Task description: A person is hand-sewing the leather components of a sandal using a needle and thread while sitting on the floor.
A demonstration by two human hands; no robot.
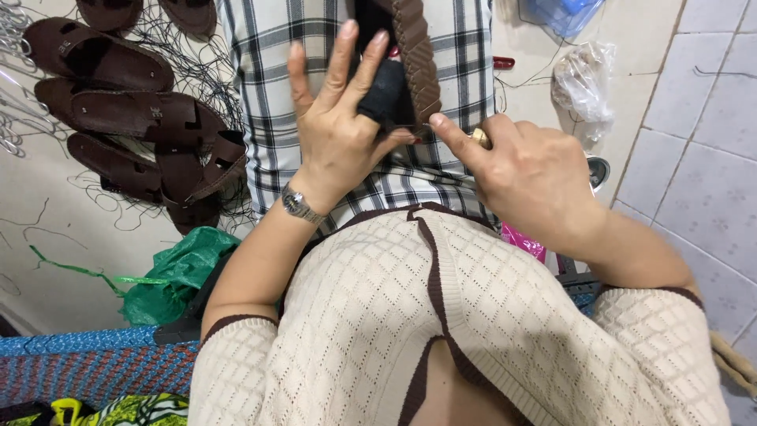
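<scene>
My left hand [341,118] holds a brown sandal [406,63] with a braided strap and a black inner part against my plaid-covered lap [268,79]. Its thumb presses the sandal's lower edge while the fingers spread upward. My right hand [524,170] is closed around a small tool with a pale handle [479,137], and its forefinger and thumb pinch at the sandal's lower edge beside the left thumb. A metal watch [298,203] sits on my left wrist.
Several finished brown sandals [118,110] lie on the floor at upper left among loose dark threads. A green plastic bag [181,272] sits lower left, a clear plastic bag [583,79] and a blue container [564,12] upper right. Grey tiles run along the right.
</scene>
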